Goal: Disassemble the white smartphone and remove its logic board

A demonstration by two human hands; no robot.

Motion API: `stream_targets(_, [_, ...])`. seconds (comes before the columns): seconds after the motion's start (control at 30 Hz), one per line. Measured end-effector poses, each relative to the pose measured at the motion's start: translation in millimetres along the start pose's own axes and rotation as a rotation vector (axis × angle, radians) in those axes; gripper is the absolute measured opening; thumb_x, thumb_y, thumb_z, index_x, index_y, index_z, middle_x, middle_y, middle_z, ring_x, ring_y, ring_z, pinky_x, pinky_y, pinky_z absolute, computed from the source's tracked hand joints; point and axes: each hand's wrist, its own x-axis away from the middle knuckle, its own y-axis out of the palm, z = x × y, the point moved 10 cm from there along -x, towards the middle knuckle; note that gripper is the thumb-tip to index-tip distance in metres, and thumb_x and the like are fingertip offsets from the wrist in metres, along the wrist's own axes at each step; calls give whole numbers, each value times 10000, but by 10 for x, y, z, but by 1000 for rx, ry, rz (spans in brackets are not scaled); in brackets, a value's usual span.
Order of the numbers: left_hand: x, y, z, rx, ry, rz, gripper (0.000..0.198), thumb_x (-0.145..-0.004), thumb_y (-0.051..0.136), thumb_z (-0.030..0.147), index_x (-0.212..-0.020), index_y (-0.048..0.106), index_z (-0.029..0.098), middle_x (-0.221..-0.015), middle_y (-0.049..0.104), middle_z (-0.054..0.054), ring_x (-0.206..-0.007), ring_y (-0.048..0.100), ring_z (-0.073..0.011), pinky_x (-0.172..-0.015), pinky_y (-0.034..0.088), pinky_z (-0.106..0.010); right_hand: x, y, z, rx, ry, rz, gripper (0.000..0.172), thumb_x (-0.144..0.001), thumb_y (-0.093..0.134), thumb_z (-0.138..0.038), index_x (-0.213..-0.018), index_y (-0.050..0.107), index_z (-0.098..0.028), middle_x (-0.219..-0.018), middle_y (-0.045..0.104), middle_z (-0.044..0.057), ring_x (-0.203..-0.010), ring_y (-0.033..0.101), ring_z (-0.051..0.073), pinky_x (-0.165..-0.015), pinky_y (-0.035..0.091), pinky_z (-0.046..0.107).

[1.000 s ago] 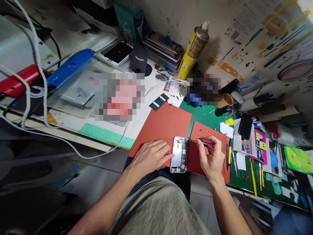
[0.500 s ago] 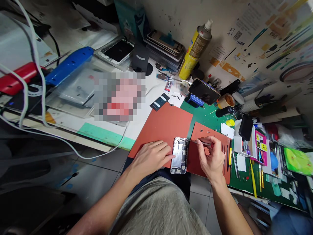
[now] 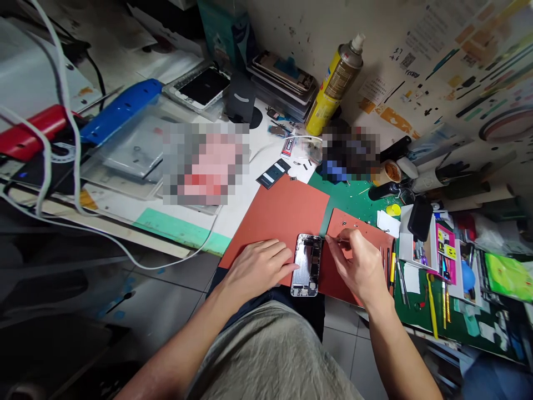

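Note:
An opened smartphone body (image 3: 307, 266), its metal inner parts showing, lies at the near edge of the red-brown mat (image 3: 287, 203). My left hand (image 3: 264, 265) rests flat to its left, fingers stretched out, with the thumb touching the phone's left side. Beside the phone's upper right corner, my right hand (image 3: 361, 261) is closed in a pinch around a thin metal tool (image 3: 342, 241). Its tip is at or near the phone's edge; the fingers cover much of it, and its exact kind is unclear. Tiny parts (image 3: 344, 223) lie on the right-hand mat.
Pens and slim tools (image 3: 392, 261) lie right of my right hand, beside trays of supplies (image 3: 416, 233). A yellow spray can (image 3: 335, 83) stands at the back. Left are a blue-handled tool (image 3: 120, 111), plastic bags and a white cable (image 3: 135, 265) hanging over the table edge.
My right hand has turned and shifted slightly, its fingertips now closer to the phone's upper right corner, covering more of the tool. My left hand and the phone stay nearly in place.

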Motion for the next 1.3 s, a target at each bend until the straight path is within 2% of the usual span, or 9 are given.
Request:
stream_targets(0.13, [-6, -12, 5, -4, 2, 5, 413, -1128, 499, 454, -811, 575, 200, -752, 601, 2, -696, 547, -174, -621, 341, -338, -24, -13, 70, 11, 3, 36, 182, -1077, 613, -244, -971, 466, -259, -801, 613, -21, -606, 577, 133, -557, 440, 285])
stream_targets(0.33, [-10, -24, 12, -8, 6, 10, 412, -1127, 499, 451, -807, 568, 201, -746, 596, 5, -692, 553, -175, -618, 355, -344, -35, 33, 78, -60, -15, -78, 118, -1069, 564, -218, -1029, 460, -258, -918, 632, 23, -764, 611, 170, -691, 495, 309])
stream_targets(0.53, [-10, -12, 4, -4, 2, 5, 402, -1122, 510, 444, -809, 578, 202, -743, 592, 8, -688, 558, -175, -600, 358, -345, -34, 15, 108, -72, -19, -25, 174, -1080, 591, -227, -985, 451, -268, -795, 562, -27, -625, 527, 140, -575, 410, 289])
stream_targets(0.73, [-15, -5, -5, 3, -2, 4, 421, -1120, 513, 462, -797, 581, 202, -729, 592, 6, -677, 545, -173, -594, 344, -336, -41, 43, 64, -109, -75, -100, 119, -1065, 552, -184, -1006, 480, -258, -901, 637, 25, -746, 603, 170, -675, 476, 306])
stream_targets(0.87, [-17, 15, -9, 21, -4, -13, 392, -1121, 523, 424, -807, 592, 199, -744, 609, 5, -690, 549, -172, -598, 350, -334, -38, -20, 90, -86, -43, -43, 138, -1062, 586, -203, -999, 478, -260, -826, 590, -12, -667, 559, 152, -617, 441, 295])
stream_targets(1.0, [-20, 10, -16, 32, -11, -15, 394, -1119, 524, 440, -816, 604, 202, -744, 604, 10, -689, 543, -173, -590, 355, -338, -39, -5, 57, -89, -63, -49, 105, -1047, 570, -203, -1019, 483, -255, -890, 609, 14, -752, 594, 173, -695, 493, 314])
stream_targets(1.3, [-23, 16, -12, 26, -4, -19, 400, -1119, 521, 451, -814, 587, 201, -740, 600, 11, -690, 545, -173, -603, 341, -332, -49, -27, 77, -83, -48, 0, 92, -1030, 578, -201, -1025, 501, -250, -861, 616, 6, -705, 591, 160, -654, 491, 309])
